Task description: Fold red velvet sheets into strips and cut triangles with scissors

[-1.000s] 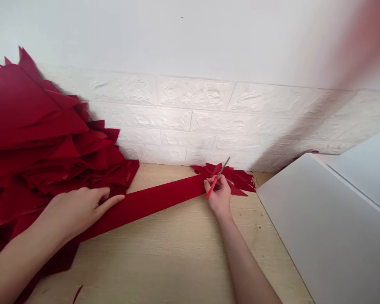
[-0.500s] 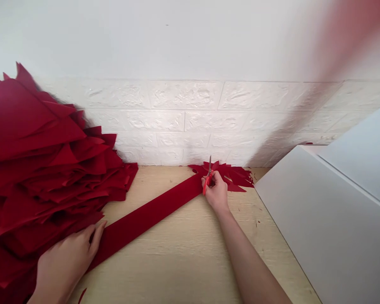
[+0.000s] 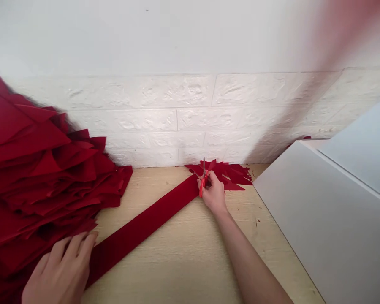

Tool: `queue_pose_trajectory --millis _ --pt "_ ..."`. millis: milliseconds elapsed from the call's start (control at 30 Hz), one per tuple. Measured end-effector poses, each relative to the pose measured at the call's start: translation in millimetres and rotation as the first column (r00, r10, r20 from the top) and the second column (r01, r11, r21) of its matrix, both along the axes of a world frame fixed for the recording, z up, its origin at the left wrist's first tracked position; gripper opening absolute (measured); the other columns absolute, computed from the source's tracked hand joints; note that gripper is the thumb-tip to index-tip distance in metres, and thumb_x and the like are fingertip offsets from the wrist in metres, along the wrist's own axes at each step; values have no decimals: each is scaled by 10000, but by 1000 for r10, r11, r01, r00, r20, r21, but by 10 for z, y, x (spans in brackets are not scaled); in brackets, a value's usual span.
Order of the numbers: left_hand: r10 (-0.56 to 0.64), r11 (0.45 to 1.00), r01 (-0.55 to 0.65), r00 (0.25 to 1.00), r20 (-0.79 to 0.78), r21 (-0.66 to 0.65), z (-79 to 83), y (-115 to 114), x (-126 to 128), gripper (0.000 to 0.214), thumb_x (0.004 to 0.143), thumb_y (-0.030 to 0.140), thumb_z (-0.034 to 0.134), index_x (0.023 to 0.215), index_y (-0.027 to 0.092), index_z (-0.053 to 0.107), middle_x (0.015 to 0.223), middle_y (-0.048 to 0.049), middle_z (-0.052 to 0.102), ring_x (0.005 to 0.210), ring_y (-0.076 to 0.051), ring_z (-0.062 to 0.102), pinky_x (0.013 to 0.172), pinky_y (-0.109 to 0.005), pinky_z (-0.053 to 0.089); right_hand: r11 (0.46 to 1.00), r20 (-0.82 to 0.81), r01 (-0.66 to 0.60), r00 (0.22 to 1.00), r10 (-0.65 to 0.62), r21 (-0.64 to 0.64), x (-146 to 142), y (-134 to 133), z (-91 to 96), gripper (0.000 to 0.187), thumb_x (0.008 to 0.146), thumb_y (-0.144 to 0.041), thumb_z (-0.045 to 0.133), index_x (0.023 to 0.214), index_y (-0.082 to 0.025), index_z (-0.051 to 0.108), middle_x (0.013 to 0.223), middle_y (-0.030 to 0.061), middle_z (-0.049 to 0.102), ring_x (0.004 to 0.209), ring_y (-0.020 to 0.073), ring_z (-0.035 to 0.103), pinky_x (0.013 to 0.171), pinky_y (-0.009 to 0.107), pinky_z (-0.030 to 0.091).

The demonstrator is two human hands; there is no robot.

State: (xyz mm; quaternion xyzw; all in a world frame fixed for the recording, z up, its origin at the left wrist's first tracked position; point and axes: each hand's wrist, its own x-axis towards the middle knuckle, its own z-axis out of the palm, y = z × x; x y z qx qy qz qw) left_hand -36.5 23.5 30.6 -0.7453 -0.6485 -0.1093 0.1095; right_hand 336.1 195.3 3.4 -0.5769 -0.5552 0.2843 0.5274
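Looking down from my head camera, everything sits around the strip of red felt (image 3: pixel 142 228), which lies flat and diagonal across the desk (image 3: pixel 155 190); its far end reaches my right hand (image 3: pixel 213 192), and its near end runs to my left hand (image 3: pixel 58 272); my right fingers (image 3: pixel 213 179) curl narrowly around the red-handled scissors (image 3: pixel 202 185), holding them almost upright at the strip's far end, with the metal blades (image 3: pixel 204 166) pointing up; I cannot tell how far apart the blades stand; my left fingers (image 3: pixel 79 247) are spread wide and hold nothing, lying just beside the strip's near end, at the edge of the pile of pointed red felt pieces (image 3: pixel 41 177); that tall, jagged pile stands on the left of the strip, against the wall; beyond the strip's far end lies a loose cluster of cut red scraps (image 3: pixel 231 173), just under my right hand and touching the foot of the white brick-pattern wall (image 3: pixel 177 120); to the right of the strip, well apart from it, a white board (image 3: pixel 313 219) lies tilted across the desk's corner; a blurred reddish shape (image 3: pixel 345 25) crosses the top right corner, too smeared to name.
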Motion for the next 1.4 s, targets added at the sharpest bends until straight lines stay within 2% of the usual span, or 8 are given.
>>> queue_pose_trajectory --millis 100,200,300,400,567,1067,1200,1400 --pt "-166 960 166 986 -23 224 433 151 512 477 880 205 489 1336 298 594 1226 -86 705 1050 -352 615 905 -541 469 1000 -17 -13 1000 13 -6 -8 3 2 209 804 -414 643 829 -246 522 729 2 653 650 148 585 613 252 469" --pt "-304 910 259 948 97 323 651 659 1191 361 915 155 517 1231 290 624 1155 -68 708 1020 -264 631 947 -425 482 999 -33 -40 999 40 -6 -22 -7 11 220 788 -400 675 808 -241 525 750 7 669 634 143 576 588 249 449" --pt "-392 920 356 819 419 166 506 1345 1772 302 965 305 535 1240 203 608 1257 -125 671 1161 -281 603 1018 -434 475 998 -65 -54 996 55 13 -28 -17 22 215 791 -378 686 812 -241 522 753 4 664 670 151 594 608 252 461" --pt "-287 886 461 625 726 -46 156 1835 2052 373 942 362 580 1262 170 578 1244 -134 685 1145 -251 636 985 -380 506 998 -114 -60 991 64 36 -17 -1 23 227 784 -362 700 823 -242 510 764 -3 657 706 155 609 656 265 491" --pt "-262 843 529 568 780 -102 -209 1968 2012 257 975 374 490 863 185 625 824 -41 702 729 -169 623 680 -283 471 997 -231 -70 970 73 20 0 56 20 315 740 -415 736 811 -239 485 774 -3 647 708 152 618 687 282 520" --pt "-197 837 522 564 802 -161 -207 1910 1942 283 942 363 482 703 214 453 654 22 540 590 -138 464 579 -270 320 992 -389 13 919 -61 -126 104 -82 312 582 597 -628 853 830 -222 508 886 37 710 766 158 633 742 305 511" --pt "-163 860 481 574 802 -170 -76 1900 1925 251 928 339 502 712 213 498 632 18 549 564 -144 459 576 -280 306 941 -272 -46 961 -50 -335 262 -629 518 559 799 -759 636 857 -207 567 831 42 647 680 151 562 615 288 445" --pt "-149 914 386 610 779 -127 337 1938 1781 167 923 319 537 815 211 603 707 -13 634 615 -165 519 619 -291 314 803 -242 -362 930 276 -474 145 -1017 527 603 872 -806 471 919 -214 575 819 23 553 749 166 513 715 315 457"
